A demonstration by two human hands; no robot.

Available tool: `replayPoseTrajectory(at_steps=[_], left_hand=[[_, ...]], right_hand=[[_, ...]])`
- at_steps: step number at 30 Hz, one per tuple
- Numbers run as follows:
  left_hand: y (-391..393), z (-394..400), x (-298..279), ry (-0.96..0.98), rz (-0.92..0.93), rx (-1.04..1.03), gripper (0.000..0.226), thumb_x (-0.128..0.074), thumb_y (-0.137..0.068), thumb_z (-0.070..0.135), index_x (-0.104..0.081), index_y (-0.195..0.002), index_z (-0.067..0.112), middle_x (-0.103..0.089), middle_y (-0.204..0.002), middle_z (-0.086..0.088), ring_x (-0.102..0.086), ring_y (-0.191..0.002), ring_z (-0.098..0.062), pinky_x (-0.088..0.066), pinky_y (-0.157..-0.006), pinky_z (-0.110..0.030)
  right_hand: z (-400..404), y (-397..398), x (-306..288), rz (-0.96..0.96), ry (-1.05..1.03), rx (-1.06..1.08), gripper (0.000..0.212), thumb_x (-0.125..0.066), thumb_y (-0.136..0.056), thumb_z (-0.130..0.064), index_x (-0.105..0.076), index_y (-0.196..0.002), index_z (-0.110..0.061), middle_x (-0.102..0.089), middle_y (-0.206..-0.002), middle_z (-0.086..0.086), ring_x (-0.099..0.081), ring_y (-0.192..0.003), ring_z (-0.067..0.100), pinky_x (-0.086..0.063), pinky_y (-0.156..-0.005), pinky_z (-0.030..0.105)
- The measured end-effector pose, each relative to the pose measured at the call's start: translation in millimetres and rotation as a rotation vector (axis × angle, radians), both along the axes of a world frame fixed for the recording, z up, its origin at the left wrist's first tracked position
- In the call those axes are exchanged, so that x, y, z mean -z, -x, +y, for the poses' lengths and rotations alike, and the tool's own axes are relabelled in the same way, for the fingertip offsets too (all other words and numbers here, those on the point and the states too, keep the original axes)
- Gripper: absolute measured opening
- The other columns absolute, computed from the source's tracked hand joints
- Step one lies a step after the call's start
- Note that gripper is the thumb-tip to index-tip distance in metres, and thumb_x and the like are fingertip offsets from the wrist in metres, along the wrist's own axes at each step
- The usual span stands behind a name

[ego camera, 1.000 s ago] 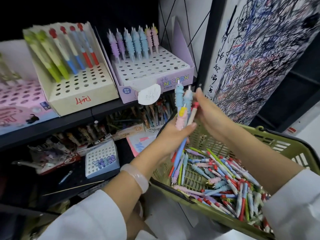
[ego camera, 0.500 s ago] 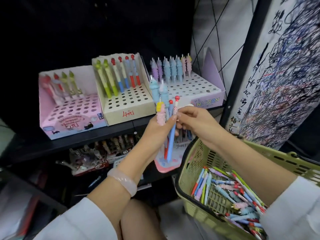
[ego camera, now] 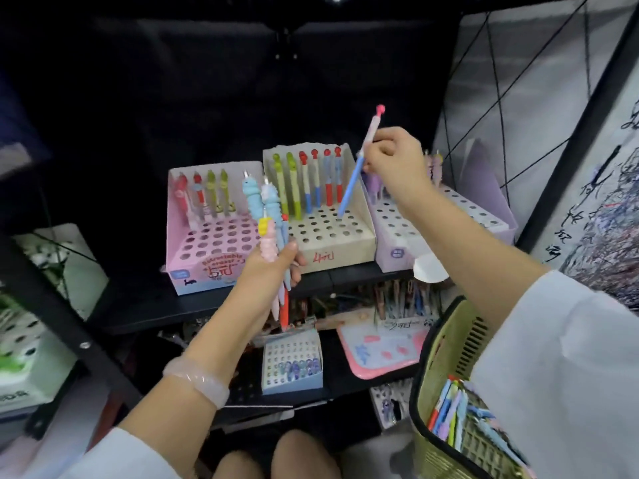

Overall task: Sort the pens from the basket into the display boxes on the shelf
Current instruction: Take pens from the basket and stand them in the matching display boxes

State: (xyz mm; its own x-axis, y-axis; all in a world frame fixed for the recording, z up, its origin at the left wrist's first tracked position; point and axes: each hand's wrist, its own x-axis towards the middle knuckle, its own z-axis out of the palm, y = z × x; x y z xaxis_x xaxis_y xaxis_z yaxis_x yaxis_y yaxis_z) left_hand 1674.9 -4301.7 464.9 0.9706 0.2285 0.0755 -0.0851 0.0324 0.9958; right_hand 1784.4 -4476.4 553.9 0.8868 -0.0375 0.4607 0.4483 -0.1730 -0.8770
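Note:
My right hand (ego camera: pixel 394 157) pinches a blue pen with a red knob top (ego camera: pixel 352 181); its tip points down into a hole of the beige display box (ego camera: pixel 332 250). My left hand (ego camera: pixel 273 271) grips a bundle of several pens (ego camera: pixel 269 216), upright, in front of the pink display box (ego camera: pixel 200 257). A lilac display box (ego camera: pixel 484 209) stands to the right, partly behind my right arm. All three boxes sit on a black shelf (ego camera: pixel 242 299). The green basket (ego camera: pixel 446 382) at lower right holds several loose pens.
A small white perforated box (ego camera: pixel 292 368) with a few purple pens and a pink tray (ego camera: pixel 380 350) lie on the lower shelf. A black upright post (ego camera: pixel 52 305) crosses the left. A scribbled panel (ego camera: pixel 594 216) rises on the right. My knees show at the bottom.
My right hand has taken the red-topped blue pen out of the bundle and moved it up and right to the beige box. The view has shifted left and back.

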Motion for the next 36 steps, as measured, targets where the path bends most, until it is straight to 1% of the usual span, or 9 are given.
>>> replayPoseTrajectory(at_steps=[2,4,8,10,17,25,31,33,36], left_hand=[[-1.8,11.7,-4.0,0.018,-0.032,0.009,0.020,-0.049,-0.096,0.018,-0.058,-0.079,0.016,-0.065,-0.060,0.005,-0.050,-0.045,-0.008,-0.045,-0.054,-0.025],[-3.2,20.3,-8.0,0.033,-0.059,0.014,0.015,-0.047,-0.097,0.016,-0.056,-0.085,0.013,-0.067,-0.061,0.007,-0.050,-0.043,-0.006,-0.046,-0.048,-0.019],[-7.9,29.6,-10.4,0.143,-0.065,0.004,0.008,-0.048,-0.095,0.015,-0.055,-0.093,0.012,-0.066,-0.059,0.005,-0.050,-0.041,-0.005,-0.045,-0.043,-0.017],[-9.6,32.8,-10.3,0.172,-0.061,-0.002,0.007,-0.050,-0.095,0.015,-0.055,-0.092,0.013,-0.066,-0.058,0.004,-0.050,-0.041,-0.006,-0.046,-0.044,-0.018],[-10.2,38.1,-11.9,0.192,-0.060,0.037,0.008,-0.050,-0.095,0.014,-0.057,-0.091,0.011,-0.065,-0.060,0.004,-0.050,-0.044,-0.007,-0.046,-0.049,-0.018],[-5.1,39.4,-16.0,0.172,-0.072,0.043,0.012,-0.049,-0.095,0.014,-0.059,-0.088,0.012,-0.064,-0.061,0.003,-0.049,-0.045,-0.008,-0.046,-0.050,-0.019],[-5.9,40.4,-18.7,0.136,-0.073,0.044,0.013,-0.049,-0.095,0.015,-0.058,-0.087,0.012,-0.063,-0.060,0.004,-0.049,-0.045,-0.008,-0.045,-0.050,-0.019],[-6.4,37.9,-19.3,0.125,-0.067,0.047,0.012,-0.049,-0.095,0.015,-0.058,-0.088,0.011,-0.063,-0.061,0.003,-0.048,-0.044,-0.007,-0.045,-0.049,-0.019],[-8.7,30.7,-20.3,0.107,-0.067,0.076,0.010,-0.048,-0.095,0.015,-0.056,-0.092,0.011,-0.062,-0.066,0.001,-0.049,-0.045,-0.006,-0.045,-0.049,-0.018]], right_hand=[[15.5,-15.9,0.2,-0.036,0.075,0.064,0.017,-0.057,-0.089,-0.009,-0.056,-0.105,-0.004,-0.061,-0.079,-0.002,-0.063,-0.075,0.009,-0.052,-0.070,0.015],[29.7,-27.3,7.0,-0.087,0.171,0.106,0.020,-0.059,-0.089,-0.013,-0.057,-0.106,-0.005,-0.059,-0.080,-0.004,-0.057,-0.070,0.002,-0.046,-0.063,0.006],[44.6,-43.1,25.4,-0.108,0.262,0.108,0.019,-0.059,-0.089,-0.015,-0.055,-0.106,-0.006,-0.058,-0.084,-0.004,-0.058,-0.076,0.010,-0.052,-0.072,0.025],[47.8,-47.7,28.1,-0.110,0.272,0.109,0.018,-0.058,-0.090,-0.015,-0.054,-0.105,-0.006,-0.055,-0.081,-0.007,-0.057,-0.074,0.008,-0.053,-0.073,0.029],[55.4,-56.9,28.4,-0.162,0.326,0.106,0.021,-0.059,-0.090,-0.017,-0.057,-0.106,-0.004,-0.057,-0.089,-0.004,-0.057,-0.082,0.012,-0.050,-0.075,0.024],[61.0,-68.4,34.1,-0.144,0.377,0.126,0.016,-0.059,-0.089,-0.013,-0.057,-0.102,-0.005,-0.056,-0.084,-0.003,-0.055,-0.076,0.010,-0.047,-0.069,0.021],[61.2,-67.4,57.7,0.023,0.628,0.073,0.005,-0.056,-0.091,-0.015,-0.053,-0.087,-0.013,-0.057,-0.073,0.001,-0.052,-0.061,0.009,-0.042,-0.061,0.026],[61.0,-62.3,53.2,0.049,0.626,0.094,0.011,-0.058,-0.090,-0.018,-0.056,-0.096,-0.009,-0.057,-0.077,0.000,-0.053,-0.066,0.012,-0.039,-0.063,0.025],[61.0,-40.4,35.2,-0.066,0.466,0.123,0.021,-0.060,-0.089,-0.022,-0.057,-0.106,-0.009,-0.057,-0.089,-0.004,-0.054,-0.079,0.007,-0.042,-0.067,0.017]])
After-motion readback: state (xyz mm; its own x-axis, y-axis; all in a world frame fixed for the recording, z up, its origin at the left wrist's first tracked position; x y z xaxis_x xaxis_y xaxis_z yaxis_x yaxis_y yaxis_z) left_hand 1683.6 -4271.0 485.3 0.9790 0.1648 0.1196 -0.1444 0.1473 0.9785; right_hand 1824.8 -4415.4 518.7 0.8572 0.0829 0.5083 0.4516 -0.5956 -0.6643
